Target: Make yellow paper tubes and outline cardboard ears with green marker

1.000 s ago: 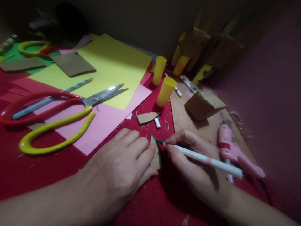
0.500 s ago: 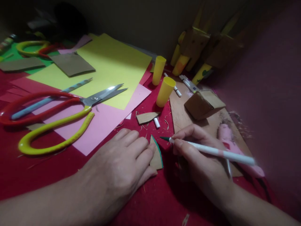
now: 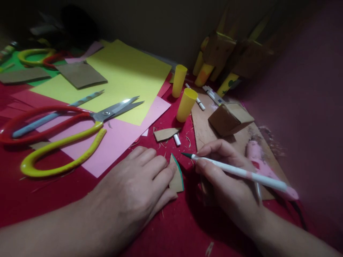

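Under the fingertips of my left hand (image 3: 139, 185) lies a small pointed cardboard piece (image 3: 177, 180), held down against the red cloth (image 3: 177, 221). A green line runs along its curved right edge. My fingers are curled over its left side and hide that part. Pinched in my right hand (image 3: 227, 178) is a white marker (image 3: 241, 172) with a dark green brush tip, just right of the cardboard's point and apart from it. A second pointed cardboard piece (image 3: 166, 134) and a white cap (image 3: 177, 139) lie beyond my hands.
Large red-and-yellow scissors (image 3: 106, 113) rest on yellow paper (image 3: 128, 71) and pink paper (image 3: 107, 150) at the left. Two yellow paper tubes (image 3: 187, 105) stand ahead. A cardboard box (image 3: 230, 118) sits on a wooden board (image 3: 201, 134), near a pink glue gun (image 3: 268, 171).
The whole view has shifted very slightly. Both hands keep their places, and the marker's tip still hovers just right of the cardboard piece.
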{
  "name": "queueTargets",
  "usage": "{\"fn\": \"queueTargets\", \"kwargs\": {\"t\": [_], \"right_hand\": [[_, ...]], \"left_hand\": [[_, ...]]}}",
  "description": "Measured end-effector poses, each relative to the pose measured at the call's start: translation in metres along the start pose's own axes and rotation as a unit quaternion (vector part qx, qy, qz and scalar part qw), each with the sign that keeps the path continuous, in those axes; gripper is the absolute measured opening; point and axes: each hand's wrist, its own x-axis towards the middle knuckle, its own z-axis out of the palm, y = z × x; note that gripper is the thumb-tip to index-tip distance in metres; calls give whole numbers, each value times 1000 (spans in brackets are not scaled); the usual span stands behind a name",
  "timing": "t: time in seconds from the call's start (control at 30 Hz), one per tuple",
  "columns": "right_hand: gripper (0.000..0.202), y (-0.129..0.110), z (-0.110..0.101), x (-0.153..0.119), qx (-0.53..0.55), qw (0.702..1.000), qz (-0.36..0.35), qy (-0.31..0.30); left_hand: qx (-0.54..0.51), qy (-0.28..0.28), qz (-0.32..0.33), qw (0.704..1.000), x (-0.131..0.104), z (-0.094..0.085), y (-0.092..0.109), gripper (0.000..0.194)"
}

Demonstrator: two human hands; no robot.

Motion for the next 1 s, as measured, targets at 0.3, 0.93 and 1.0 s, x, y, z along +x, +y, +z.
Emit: {"fn": "queueTargets", "kwargs": {"t": [0.3,0.93,1.0], "right_hand": [[15,-1,0,-2,28,999,43,-3],[9,-1,-7,-5,-90,993,-14,-69],[8,-1,-7,-5,-118,990,-20,-70]], "left_hand": [[-17,-6,-17,1000,2,2,1,32],[-21,-13,-14,1000,0,1,0,32],[-24,-10,-19,999,0,1,0,32]]}}
